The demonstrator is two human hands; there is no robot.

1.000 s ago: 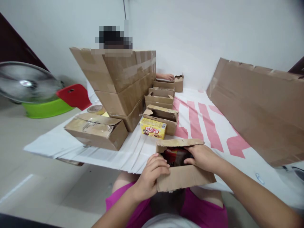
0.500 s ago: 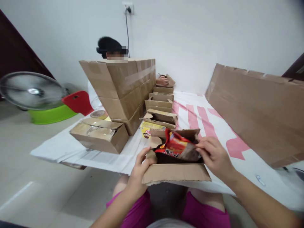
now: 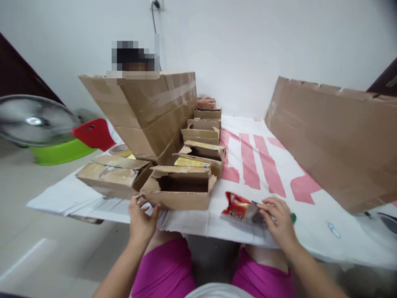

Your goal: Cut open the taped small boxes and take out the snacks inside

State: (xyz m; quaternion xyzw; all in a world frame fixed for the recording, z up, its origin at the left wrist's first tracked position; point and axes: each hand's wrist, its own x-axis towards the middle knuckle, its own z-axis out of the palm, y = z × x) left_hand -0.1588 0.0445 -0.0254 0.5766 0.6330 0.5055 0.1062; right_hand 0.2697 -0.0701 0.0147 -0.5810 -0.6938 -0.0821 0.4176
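Note:
My right hand (image 3: 277, 219) pinches one end of a red snack packet (image 3: 240, 209) with a see-through part, low over the table's front edge. Something green shows just behind that hand. My left hand (image 3: 142, 215), thumb and fingers apart, is at the near left corner of an open cardboard box (image 3: 180, 200); whether it touches the box is hard to tell. The box looks hollow and dark inside. Directly behind it lies a yellow packet or box (image 3: 191, 163), beside another open box (image 3: 204, 153).
A closed carton (image 3: 111, 176) sits at the left, below a tall carton stack (image 3: 149, 107). More open boxes (image 3: 203, 124) recede toward a person's hand (image 3: 206, 102). A large cardboard panel (image 3: 335, 140) stands at the right. A fan (image 3: 34, 121) is on the far left.
The red packet has come out of the open box and moved right with my right hand. The box now sits further left on the table, and my left hand has opened from its edge.

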